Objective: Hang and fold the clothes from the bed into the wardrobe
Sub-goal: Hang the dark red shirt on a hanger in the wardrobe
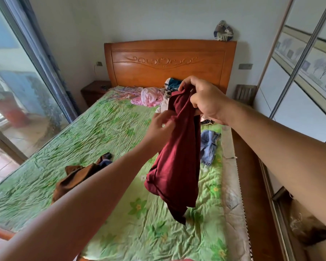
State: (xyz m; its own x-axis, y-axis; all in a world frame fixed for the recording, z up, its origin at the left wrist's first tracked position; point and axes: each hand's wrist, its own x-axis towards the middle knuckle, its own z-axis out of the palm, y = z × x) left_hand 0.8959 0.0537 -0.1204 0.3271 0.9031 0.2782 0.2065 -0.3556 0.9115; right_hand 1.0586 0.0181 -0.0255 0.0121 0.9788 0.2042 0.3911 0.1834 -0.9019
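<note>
A dark red garment (177, 162) hangs in the air above the bed (102, 132), its lower end just over the green sheet. My right hand (205, 98) grips its bunched top edge. My left hand (161, 125) pinches the cloth a little lower on the left side. A brown garment (77, 174) lies on the sheet near my left forearm. Blue jeans (208, 146) lie by the bed's right edge. A pink garment (151, 96) and a heap of other clothes (172, 84) sit near the headboard, beside several thin hangers (120, 93).
The wardrobe's sliding mirrored doors (297, 87) run along the right wall, with a narrow floor strip (252, 185) between them and the bed. A glass door (17, 102) fills the left side. A wooden nightstand (94, 91) stands left of the headboard (169, 61).
</note>
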